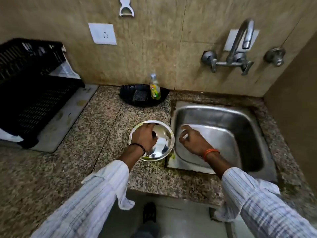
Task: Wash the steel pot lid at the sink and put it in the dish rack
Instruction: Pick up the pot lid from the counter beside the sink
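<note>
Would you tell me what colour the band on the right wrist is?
Orange, on the right wrist band, seen in the head view.

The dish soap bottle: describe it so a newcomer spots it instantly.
Start at the steel sink and look left along the back wall. A black tray sits on the granite counter there. The dish soap bottle stands upright in it beside a dark scrub pad: clear, yellow-green, the only bottle.
</note>
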